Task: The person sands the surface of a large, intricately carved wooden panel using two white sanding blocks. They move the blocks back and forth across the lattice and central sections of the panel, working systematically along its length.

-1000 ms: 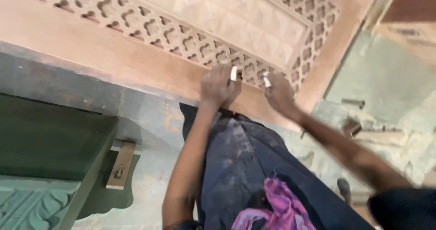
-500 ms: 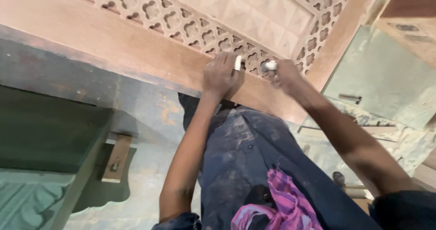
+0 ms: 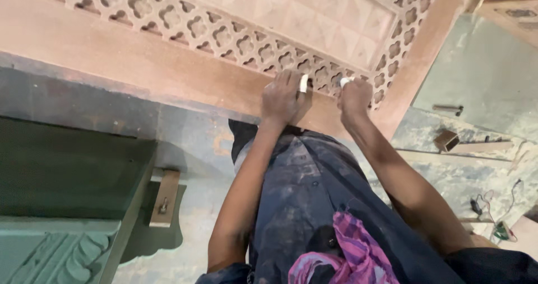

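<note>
A large reddish wooden panel (image 3: 140,59) with a carved lattice band (image 3: 224,37) lies in front of me. Both my hands rest on its plain frame rail, right beside the lattice. My left hand (image 3: 283,100) is curled, and a small white piece (image 3: 303,83) sticks up from its fingers. My right hand (image 3: 354,96) sits a hand's width to the right, curled the same way around another small white piece (image 3: 346,81). What the white pieces are cannot be told. My dark, dusty trousers (image 3: 314,194) and a pink cloth (image 3: 342,250) fill the lower middle.
A green carved wooden piece (image 3: 61,205) lies at the lower left, a small wooden block with a screw (image 3: 164,199) beside it. On the stained floor (image 3: 482,71) at the right lie a small wooden box (image 3: 446,140), a wooden strip (image 3: 482,146) and some wires (image 3: 493,211).
My right hand has slid up the rail to the lattice edge and now sits level with the left. The view has shifted slightly.
</note>
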